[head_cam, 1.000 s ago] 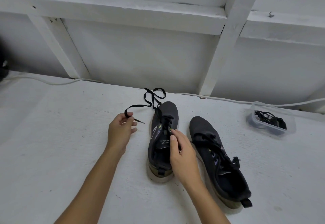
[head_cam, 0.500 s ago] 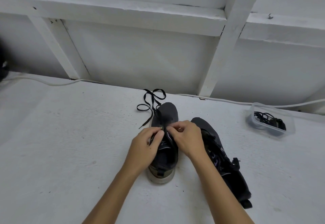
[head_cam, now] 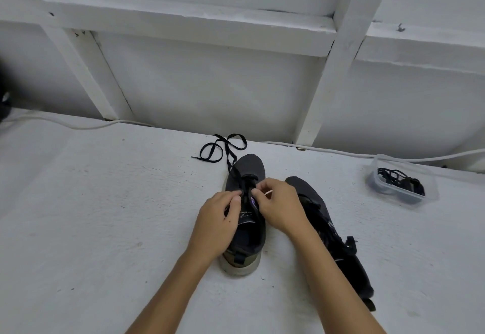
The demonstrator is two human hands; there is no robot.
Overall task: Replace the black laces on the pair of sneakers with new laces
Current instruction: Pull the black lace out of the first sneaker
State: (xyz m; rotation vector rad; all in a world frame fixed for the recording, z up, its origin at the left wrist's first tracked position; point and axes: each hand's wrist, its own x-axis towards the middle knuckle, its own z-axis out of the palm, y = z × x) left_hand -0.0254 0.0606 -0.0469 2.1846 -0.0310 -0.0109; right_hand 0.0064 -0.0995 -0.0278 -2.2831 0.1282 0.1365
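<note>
Two dark grey sneakers stand side by side on the white surface. The left sneaker [head_cam: 248,168] points away from me, and its black lace [head_cam: 223,147] trails loose past the toe in loops. My left hand [head_cam: 219,222] and my right hand [head_cam: 279,206] meet over its tongue, fingers curled and pinching the lace at the eyelets. The right sneaker [head_cam: 338,241] lies beside my right forearm, still laced in black and partly hidden by the arm.
A clear plastic tub [head_cam: 401,184] holding dark laces sits at the right. A white cable [head_cam: 367,155] runs along the foot of the white framed wall [head_cam: 210,92]. A dark object [head_cam: 4,102] shows at the far left edge.
My left hand let go of the lace end and came in to the sneaker's eyelets beside my right hand. The loose lace end now lies on the surface beyond the toe.
</note>
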